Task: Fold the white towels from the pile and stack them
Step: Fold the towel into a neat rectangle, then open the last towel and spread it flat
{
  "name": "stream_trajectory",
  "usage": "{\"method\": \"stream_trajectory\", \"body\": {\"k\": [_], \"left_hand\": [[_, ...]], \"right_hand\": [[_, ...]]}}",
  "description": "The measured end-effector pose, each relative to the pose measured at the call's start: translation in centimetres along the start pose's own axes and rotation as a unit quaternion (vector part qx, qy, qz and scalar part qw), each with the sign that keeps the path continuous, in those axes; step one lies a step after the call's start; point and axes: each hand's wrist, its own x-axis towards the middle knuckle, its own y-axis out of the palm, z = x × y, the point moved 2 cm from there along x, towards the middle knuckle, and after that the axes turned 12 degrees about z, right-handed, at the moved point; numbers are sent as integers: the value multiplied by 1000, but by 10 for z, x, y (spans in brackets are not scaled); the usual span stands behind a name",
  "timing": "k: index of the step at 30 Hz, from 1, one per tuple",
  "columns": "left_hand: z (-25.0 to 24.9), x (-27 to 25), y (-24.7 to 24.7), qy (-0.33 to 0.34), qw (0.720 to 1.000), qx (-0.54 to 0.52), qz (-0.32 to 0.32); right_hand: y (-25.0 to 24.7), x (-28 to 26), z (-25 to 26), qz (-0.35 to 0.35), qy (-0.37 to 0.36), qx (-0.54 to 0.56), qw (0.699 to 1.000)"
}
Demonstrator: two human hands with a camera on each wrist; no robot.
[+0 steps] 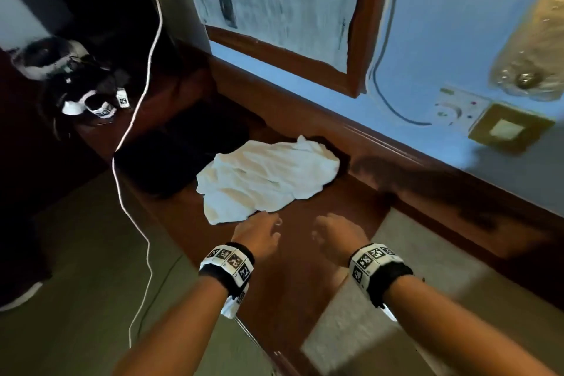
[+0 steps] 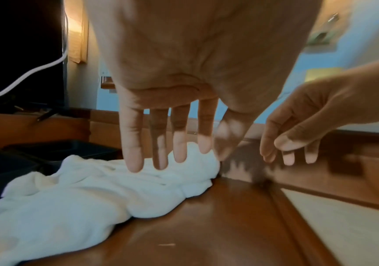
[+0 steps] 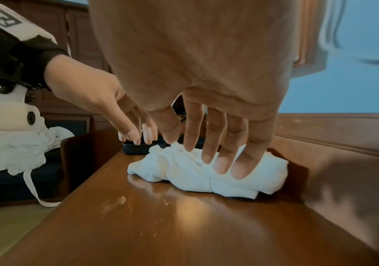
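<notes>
A crumpled white towel (image 1: 265, 177) lies on the brown wooden table (image 1: 320, 210), against the raised back edge. The left wrist view shows the same towel (image 2: 88, 194), and the right wrist view shows the towel (image 3: 218, 172) too. My left hand (image 1: 259, 232) hovers over the towel's near edge, its fingers (image 2: 131, 144) straight and spread, holding nothing. Just to the right, my right hand (image 1: 335, 232) hangs above bare wood near the towel, fingers (image 3: 209, 136) relaxed and empty. Neither hand touches the cloth.
A black tray (image 1: 171, 159) sits left of the towel. A white cable (image 1: 134, 119) hangs down past the table's left end. More white cloth (image 3: 18, 151) lies on a dark seat to the left. Headgear and straps (image 1: 76, 79) lie on a far-left shelf.
</notes>
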Motion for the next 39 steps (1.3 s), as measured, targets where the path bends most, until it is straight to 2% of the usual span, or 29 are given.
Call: {"method": "stream_trajectory", "body": {"k": [5, 10, 13, 16, 18, 20, 23, 27, 33, 36, 39], "left_hand": [[65, 89, -27, -5, 1000, 9, 6], [100, 162, -34, -26, 997, 65, 41], [115, 195, -35, -62, 990, 101, 82], [130, 215, -32, -84, 982, 114, 122], [137, 223, -27, -87, 983, 109, 118], [141, 227, -24, -88, 987, 102, 85], [142, 224, -22, -80, 994, 59, 38], [141, 213, -19, -67, 997, 26, 8], [134, 175, -5, -41, 999, -11, -22], [117, 147, 2, -26, 995, -91, -44], [84, 114, 1, 17, 967, -237, -94]], "right_hand": [[-24, 108, 27, 5, 18, -11, 1000], [-39, 186, 18, -21, 60, -72, 995], [-50, 220, 3, -28, 99, -106, 989], [-56, 245, -16, -4, 141, -126, 982], [-54, 254, -28, 20, 152, -122, 981], [-50, 259, -36, 20, 154, -124, 980], [-45, 258, -38, 9, 146, -113, 983], [-34, 237, -34, 19, 124, -33, 992], [-8, 162, -27, -60, 61, 124, 989], [4, 116, -25, -97, 54, 171, 979], [11, 66, -32, -178, 46, 257, 949]]}}
